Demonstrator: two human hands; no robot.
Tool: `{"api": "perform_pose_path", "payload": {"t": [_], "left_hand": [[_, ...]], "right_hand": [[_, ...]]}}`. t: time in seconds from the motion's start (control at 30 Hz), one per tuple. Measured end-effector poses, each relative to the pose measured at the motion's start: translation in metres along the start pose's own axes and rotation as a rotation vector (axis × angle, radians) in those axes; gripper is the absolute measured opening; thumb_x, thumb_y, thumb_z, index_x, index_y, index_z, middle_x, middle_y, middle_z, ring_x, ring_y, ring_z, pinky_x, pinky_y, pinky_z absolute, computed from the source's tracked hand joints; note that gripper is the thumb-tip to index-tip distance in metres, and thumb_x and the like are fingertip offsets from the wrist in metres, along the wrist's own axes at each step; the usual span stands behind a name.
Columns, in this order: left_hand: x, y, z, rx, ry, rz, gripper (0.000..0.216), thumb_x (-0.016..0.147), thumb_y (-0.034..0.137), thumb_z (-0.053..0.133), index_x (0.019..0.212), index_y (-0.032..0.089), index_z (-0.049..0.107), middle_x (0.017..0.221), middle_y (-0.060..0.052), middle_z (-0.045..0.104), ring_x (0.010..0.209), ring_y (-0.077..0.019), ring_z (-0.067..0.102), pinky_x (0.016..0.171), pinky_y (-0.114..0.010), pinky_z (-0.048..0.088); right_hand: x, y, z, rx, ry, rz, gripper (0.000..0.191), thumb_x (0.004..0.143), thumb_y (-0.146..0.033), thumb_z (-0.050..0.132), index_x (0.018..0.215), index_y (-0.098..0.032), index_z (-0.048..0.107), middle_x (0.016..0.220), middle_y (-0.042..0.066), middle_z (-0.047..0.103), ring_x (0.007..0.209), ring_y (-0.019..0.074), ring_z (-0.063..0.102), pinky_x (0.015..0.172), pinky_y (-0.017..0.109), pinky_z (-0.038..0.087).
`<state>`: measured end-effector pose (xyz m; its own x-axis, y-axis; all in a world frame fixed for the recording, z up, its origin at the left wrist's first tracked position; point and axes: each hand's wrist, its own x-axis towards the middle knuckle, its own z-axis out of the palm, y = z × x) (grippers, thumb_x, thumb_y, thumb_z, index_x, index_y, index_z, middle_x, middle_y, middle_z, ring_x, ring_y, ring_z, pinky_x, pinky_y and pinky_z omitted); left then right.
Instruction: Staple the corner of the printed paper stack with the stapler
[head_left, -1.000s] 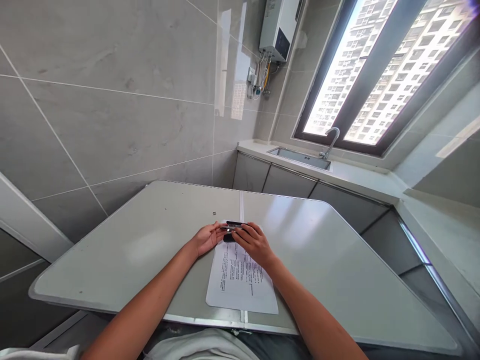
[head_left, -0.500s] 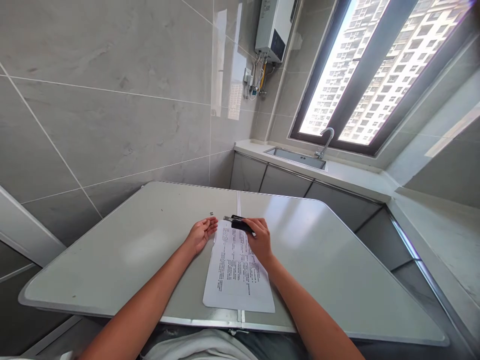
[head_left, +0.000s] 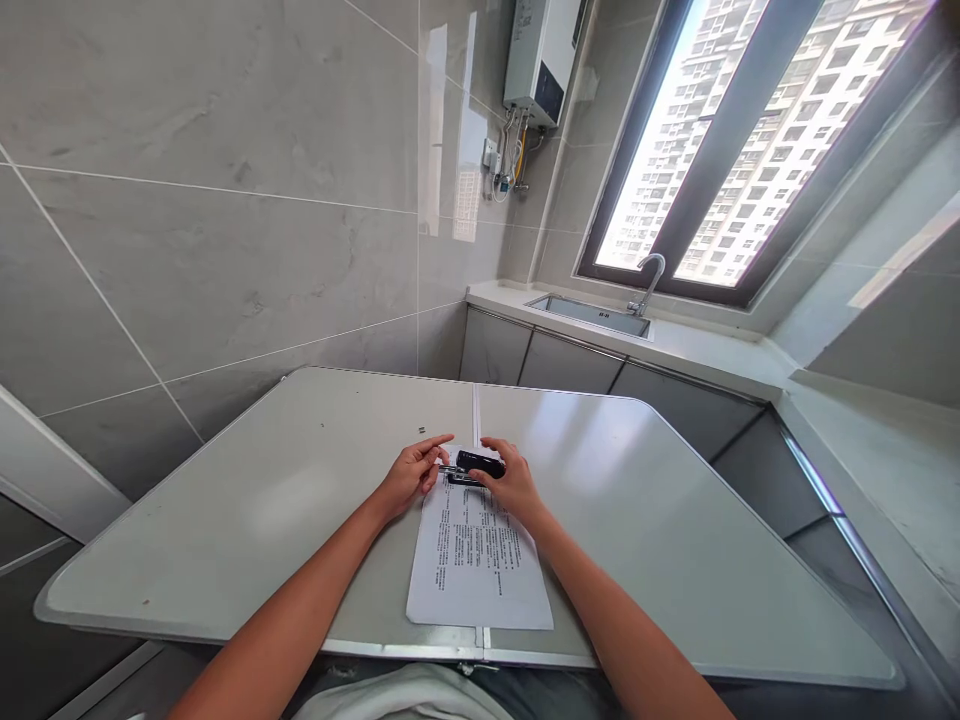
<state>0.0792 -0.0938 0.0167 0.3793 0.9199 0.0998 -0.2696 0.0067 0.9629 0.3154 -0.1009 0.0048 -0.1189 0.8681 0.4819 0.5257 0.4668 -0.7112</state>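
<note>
My right hand [head_left: 514, 484] grips a black stapler [head_left: 480, 465] above the upper part of a printed sheet of paper [head_left: 480, 560]. The stapler is opened up, its black top apart from the metal strip below. My left hand [head_left: 411, 478] is at the stapler's metal left end, thumb and fingers pinched together there and one finger stretched out above. Whatever lies between those fingertips is too small to make out. Just beyond my left hand, small dark staple-like bits [head_left: 422, 430] rest on the table.
The pale folding table [head_left: 247, 520] has a metal seam down its middle and a rim around it. Behind it stand a counter with a sink [head_left: 592, 315] and a faucet [head_left: 651, 285]. A tiled wall [head_left: 225, 260] runs along the left.
The stapler has come lower and nearer to me, and its top now stands apart from the metal strip. My left hand has moved right, up to its end.
</note>
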Motion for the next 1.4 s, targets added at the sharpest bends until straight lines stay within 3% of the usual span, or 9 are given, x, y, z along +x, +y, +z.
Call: {"api": "perform_pose_path", "payload": {"t": [0.2, 0.33, 0.57, 0.73, 0.87, 0.97, 1.03, 1.2, 1.4], "left_hand": [[-0.01, 0.01, 0.009, 0.209, -0.197, -0.033, 0.062, 0.094, 0.044, 0.066, 0.15, 0.021, 0.052, 0.074, -0.001, 0.071, 0.04, -0.007, 0.046, 0.051, -0.024, 0.04], [-0.015, 0.014, 0.016, 0.214, -0.256, -0.023, 0.062, 0.094, 0.047, 0.067, 0.148, 0.02, 0.052, 0.055, 0.005, 0.06, 0.04, -0.0103, 0.051, 0.055, -0.025, 0.042], [-0.017, 0.019, 0.017, 0.198, -0.345, -0.051, 0.066, 0.092, 0.052, 0.068, 0.147, 0.02, 0.051, 0.06, 0.0, 0.065, 0.047, -0.0174, 0.062, 0.054, -0.027, 0.046], [-0.02, 0.032, 0.011, 0.174, -0.36, -0.057, 0.079, 0.088, 0.057, 0.07, 0.154, 0.023, 0.041, 0.105, -0.018, 0.076, 0.066, -0.0238, 0.072, 0.068, -0.035, 0.054], [-0.012, 0.025, -0.001, 0.323, -0.006, 0.082, 0.048, 0.094, 0.058, 0.058, 0.117, 0.017, 0.067, 0.081, -0.009, 0.074, 0.05, -0.0142, 0.054, 0.062, -0.031, 0.046], [-0.001, 0.011, -0.017, 0.77, 0.43, 0.183, 0.032, 0.097, 0.044, 0.053, 0.079, 0.02, 0.066, 0.061, -0.002, 0.057, 0.057, -0.0168, 0.049, 0.062, -0.029, 0.037], [0.006, 0.002, -0.03, 1.021, 0.521, 0.175, 0.027, 0.095, 0.034, 0.053, 0.072, 0.022, 0.063, 0.064, -0.003, 0.054, 0.066, -0.0203, 0.051, 0.067, -0.031, 0.036], [0.019, -0.014, -0.049, 1.098, 0.402, 0.28, 0.011, 0.086, 0.019, 0.058, 0.092, 0.023, 0.066, 0.103, -0.011, 0.063, 0.103, -0.0298, 0.056, 0.094, -0.039, 0.041], [0.024, -0.029, -0.05, 0.949, 0.228, 0.223, 0.015, 0.081, 0.015, 0.062, 0.093, 0.023, 0.066, 0.113, -0.011, 0.062, 0.108, -0.0305, 0.055, 0.107, -0.044, 0.037]], "right_hand": [[-0.006, -0.02, 0.007, -0.02, -0.04, -0.482, 0.031, 0.097, -0.024, 0.063, 0.127, -0.029, 0.065, 0.119, 0.007, 0.073, 0.112, 0.0249, 0.064, 0.096, 0.045, 0.053], [-0.009, -0.021, 0.012, -0.018, -0.051, -0.589, 0.026, 0.1, -0.018, 0.057, 0.12, -0.03, 0.068, 0.107, 0.004, 0.077, 0.101, 0.0216, 0.067, 0.09, 0.042, 0.054], [-0.009, -0.027, 0.013, 0.038, 0.003, -0.535, 0.015, 0.096, -0.022, 0.061, 0.101, -0.029, 0.073, 0.094, 0.003, 0.078, 0.092, 0.0216, 0.068, 0.084, 0.042, 0.056], [0.004, -0.017, -0.011, 0.054, 0.119, -0.454, 0.017, 0.098, -0.022, 0.058, 0.098, -0.027, 0.074, 0.096, 0.004, 0.076, 0.087, 0.0209, 0.067, 0.079, 0.04, 0.057], [0.02, 0.03, -0.05, -0.142, 0.276, -0.247, 0.021, 0.098, -0.025, 0.056, 0.1, -0.026, 0.077, 0.095, 0.007, 0.075, 0.09, 0.0249, 0.065, 0.081, 0.043, 0.056], [0.023, 0.073, -0.073, -0.296, 0.26, -0.158, 0.024, 0.093, -0.02, 0.055, 0.09, -0.024, 0.078, 0.091, 0.008, 0.076, 0.09, 0.0262, 0.064, 0.083, 0.044, 0.054], [0.021, 0.096, -0.081, -0.392, 0.237, -0.035, 0.026, 0.09, -0.016, 0.054, 0.088, -0.023, 0.079, 0.091, 0.008, 0.076, 0.091, 0.0264, 0.065, 0.083, 0.042, 0.053], [0.02, 0.119, -0.077, -0.469, 0.124, 0.161, 0.028, 0.084, -0.011, 0.054, 0.085, -0.021, 0.08, 0.092, 0.008, 0.075, 0.083, 0.0227, 0.068, 0.08, 0.035, 0.05], [0.023, 0.124, -0.065, -0.435, 0.069, 0.129, 0.031, 0.084, -0.009, 0.051, 0.086, -0.02, 0.08, 0.09, 0.007, 0.073, 0.079, 0.0189, 0.067, 0.08, 0.031, 0.051]]}}
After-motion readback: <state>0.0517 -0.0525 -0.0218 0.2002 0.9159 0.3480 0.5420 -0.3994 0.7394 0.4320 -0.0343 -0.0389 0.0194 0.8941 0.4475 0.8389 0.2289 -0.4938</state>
